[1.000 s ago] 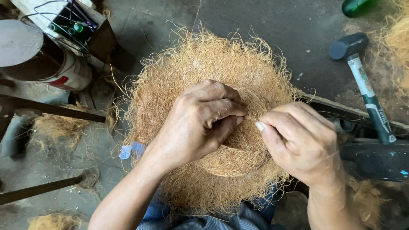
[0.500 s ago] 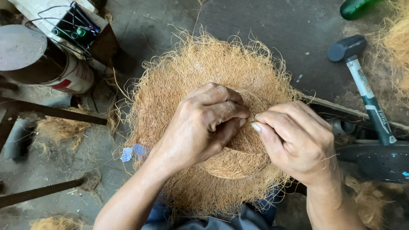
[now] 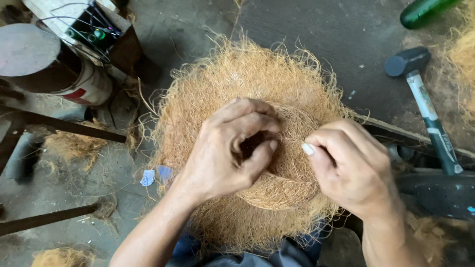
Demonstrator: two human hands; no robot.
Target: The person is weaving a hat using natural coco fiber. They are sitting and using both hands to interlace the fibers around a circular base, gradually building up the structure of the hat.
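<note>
Roughly mid-job by the look of it. Landmark: coir mat (image 3: 247, 84), a round shaggy disc of brown fibre resting over the person's lap, above the concrete floor (image 3: 307, 24).

Nearest, at the mat's centre: a tighter-wound coir dome (image 3: 287, 183) sits on the mat. Left hand (image 3: 225, 148) is curled over the dome's left side, fingers (image 3: 247, 116) closed and pinching into the fibre near the top. Right hand (image 3: 354, 170) is on the dome's right side, fingers closed, thumb (image 3: 314, 153) pressed to forefinger as if nipping a strand; the strand itself is too fine to see.

Judgement on progress: dome looks shaped and compact, so the core is formed. Mat rim is loose and frayed all round, nothing trimmed or tucked there. Edge work appears left to do.

Right of the mat: hammer (image 3: 425, 104) with black head and pale handle, lying on the floor, untouched. Far right above it: green bottle (image 3: 420, 11) on its side.

Left of the mat: rusty metal rod (image 3: 64, 126), then a cylindrical tin (image 3: 59, 74). Loose coir tufts (image 3: 69, 144) scattered on the floor beside them.
</note>
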